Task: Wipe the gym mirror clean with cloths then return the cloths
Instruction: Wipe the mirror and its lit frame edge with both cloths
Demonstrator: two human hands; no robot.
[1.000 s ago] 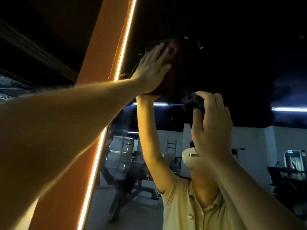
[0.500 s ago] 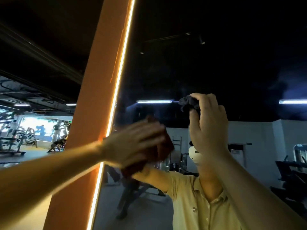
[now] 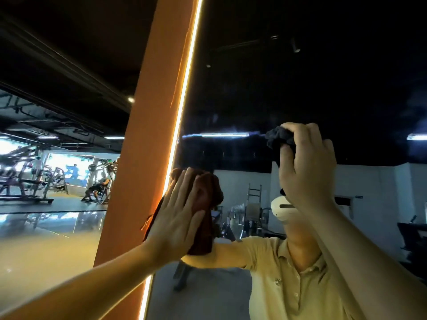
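Note:
The gym mirror (image 3: 254, 93) fills the right of the head view, bounded on its left by a lit strip. My left hand (image 3: 178, 218) lies flat with straight fingers, pressing a dark red cloth (image 3: 205, 204) against the glass near that lit edge. My right hand (image 3: 305, 167) is raised in front of the mirror, its fingers curled round a bunched dark grey cloth (image 3: 278, 137) that sticks out above the thumb. The mirror reflects a person in a yellow shirt.
An orange pillar (image 3: 143, 139) with a glowing light strip (image 3: 184, 93) stands directly left of the mirror. Beyond it, at the far left, weight machines (image 3: 27, 181) stand on a glossy floor. The ceiling is dark.
My left hand has swept the red cloth down the glass from high up to about shoulder height, then slightly left towards the lit edge. My right hand stays raised with the grey cloth.

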